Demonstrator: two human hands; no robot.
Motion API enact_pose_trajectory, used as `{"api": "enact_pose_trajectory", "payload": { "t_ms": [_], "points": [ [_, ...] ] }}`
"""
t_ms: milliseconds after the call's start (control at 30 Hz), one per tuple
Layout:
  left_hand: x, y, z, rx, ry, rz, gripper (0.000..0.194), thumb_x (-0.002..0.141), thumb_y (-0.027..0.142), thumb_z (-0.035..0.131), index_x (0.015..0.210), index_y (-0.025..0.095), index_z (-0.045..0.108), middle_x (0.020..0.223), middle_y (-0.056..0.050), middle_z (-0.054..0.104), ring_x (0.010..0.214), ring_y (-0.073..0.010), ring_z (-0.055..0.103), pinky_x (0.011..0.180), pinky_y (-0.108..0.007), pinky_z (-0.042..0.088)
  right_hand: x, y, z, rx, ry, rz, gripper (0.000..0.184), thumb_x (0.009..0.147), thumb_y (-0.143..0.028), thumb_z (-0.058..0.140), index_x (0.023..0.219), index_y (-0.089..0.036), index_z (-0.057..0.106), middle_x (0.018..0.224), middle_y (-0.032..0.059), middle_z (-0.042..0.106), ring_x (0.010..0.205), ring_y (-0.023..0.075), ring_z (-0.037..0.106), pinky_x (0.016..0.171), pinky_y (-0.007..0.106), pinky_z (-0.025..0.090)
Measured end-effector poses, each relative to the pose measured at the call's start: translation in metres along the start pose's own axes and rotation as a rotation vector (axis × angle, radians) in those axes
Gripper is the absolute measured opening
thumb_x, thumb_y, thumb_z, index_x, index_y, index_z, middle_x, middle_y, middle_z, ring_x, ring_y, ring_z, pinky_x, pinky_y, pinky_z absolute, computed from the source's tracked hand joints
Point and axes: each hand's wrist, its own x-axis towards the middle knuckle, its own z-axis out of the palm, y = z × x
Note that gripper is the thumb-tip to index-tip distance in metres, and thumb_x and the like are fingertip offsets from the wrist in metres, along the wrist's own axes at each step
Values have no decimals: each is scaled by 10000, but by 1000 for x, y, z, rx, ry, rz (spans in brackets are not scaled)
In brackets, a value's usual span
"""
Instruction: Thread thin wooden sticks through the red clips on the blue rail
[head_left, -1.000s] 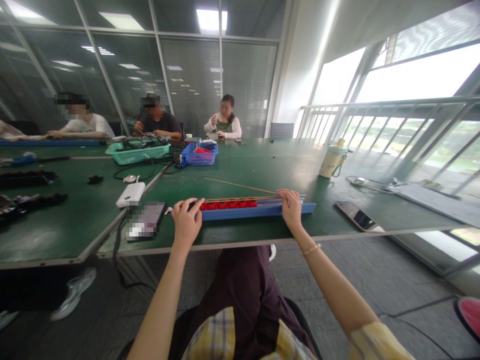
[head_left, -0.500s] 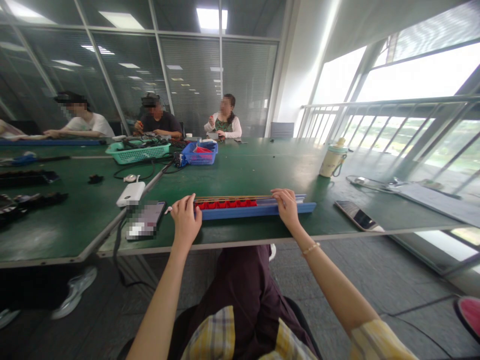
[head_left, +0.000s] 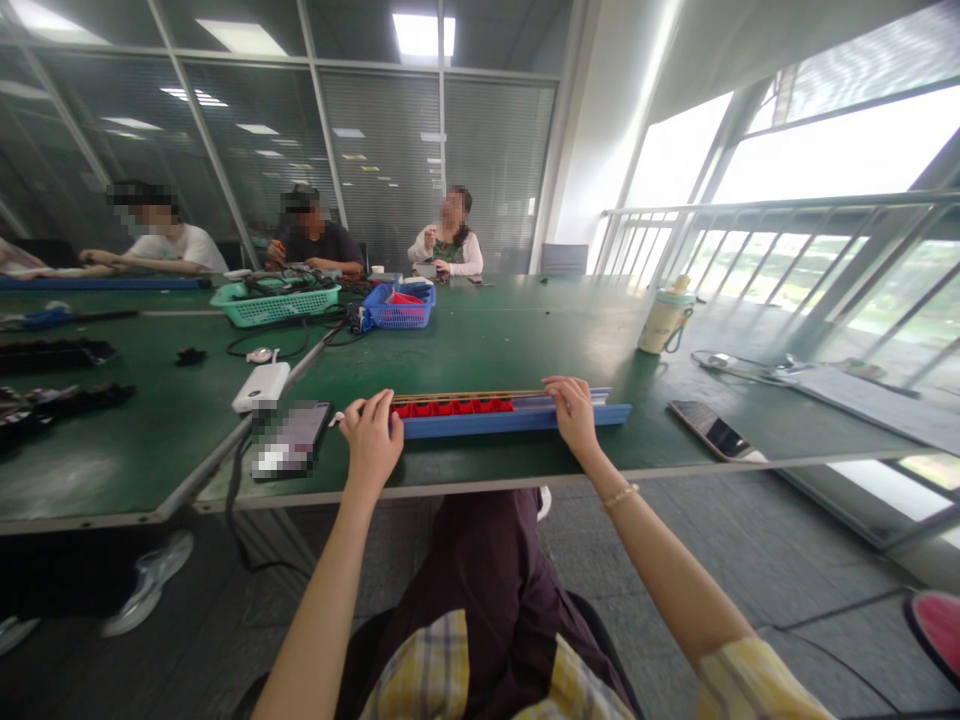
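A long blue channel (head_left: 495, 427) lies lengthwise on the green table in front of me, its right part pale inside. Several red pieces (head_left: 454, 407) sit in a row in its left and middle part. Thin yellowish strands (head_left: 472, 397) run straight along its far side, from one hand to the other. My left hand (head_left: 373, 435) is closed at the channel's left end, fingertips pinched on the strands and covering that end. Near the right end, my right hand (head_left: 574, 415) has its fingers curled and closed on the other end of the strands.
Left of the channel lie a phone (head_left: 294, 440) and a white box-shaped device (head_left: 261, 387). A green basket (head_left: 277, 308) of cables and a blue basket (head_left: 401, 312) stand farther back. Rightward are a cup (head_left: 660, 322) and another phone (head_left: 714, 430). Several people sit across the table.
My left hand has shifted very slightly left at the channel's end. My right hand, the channel and the red pieces look unmoved.
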Motion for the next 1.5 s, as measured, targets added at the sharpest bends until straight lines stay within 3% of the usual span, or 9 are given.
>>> {"api": "enact_pose_trajectory", "payload": {
  "t_ms": [567,767,1033,1267,1500],
  "points": [
    [0,2,-2,-18,-39,-14,411,934,272,433,1298,208,611,1319,-116,617,1212,-327,442,1022,-517,337,-2,8,4,-29,65,-16,273,987,-352,461,840,-235,660,1042,70,701,1011,231,586,944,406,432],
    [0,2,-2,-5,-52,-18,420,935,272,421,1303,209,613,1325,-112,614,1201,-327,440,1014,-520,341,-2,11,5,-76,116,45,247,974,-373,486,994,-223,681,1042,85,696,1024,238,583,946,404,428],
    [0,1,0,-12,-39,-2,424,931,268,422,1303,213,618,1325,-120,599,1194,-324,424,1011,-522,349,-4,18,7,-158,69,98,289,982,-353,417,912,-215,661,962,87,700,973,247,573,924,400,422],
    [-1,4,-2,56,23,-35,423,906,285,465,1281,194,640,1419,-139,500,1223,-358,371,1006,-542,347,-8,26,7,-288,168,243,354,988,-372,361,954,-185,660,947,123,698,913,258,564,872,392,393],
    [-1,1,3,71,3,-55,428,919,309,441,1262,145,639,1423,-159,496,1216,-374,363,984,-554,359,-11,22,9,-356,66,319,412,1016,-400,303,985,-184,653,875,96,706,843,241,560,868,378,339]
  ]
}}
